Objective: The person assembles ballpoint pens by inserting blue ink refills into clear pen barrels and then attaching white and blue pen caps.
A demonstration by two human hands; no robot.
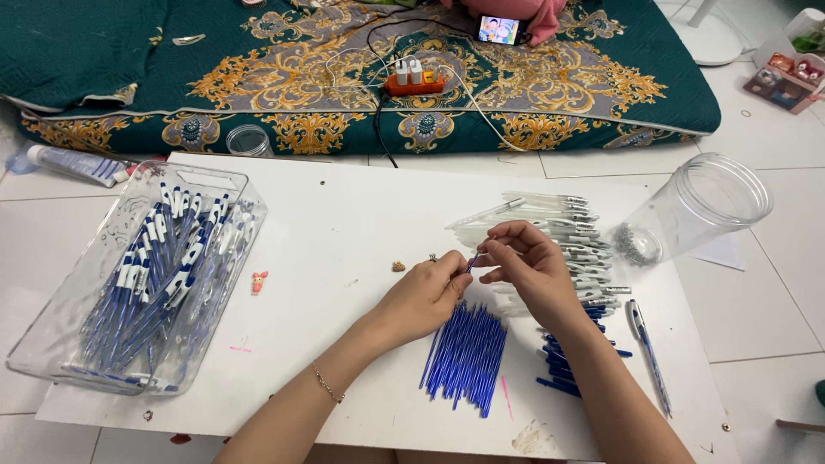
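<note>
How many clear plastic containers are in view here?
3. A clear tray of assembled pens on the white board's left; a large jar lying on its side at the board's right; a small round jar by the mat. Others may be out of frame.

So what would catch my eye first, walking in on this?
Probably the two hands at the middle of the white board: the left hand and right hand pinch a thin blue refill between them. Below them lies a pile of blue refills, and at far left a clear tray full of blue-and-white pens.
</note>
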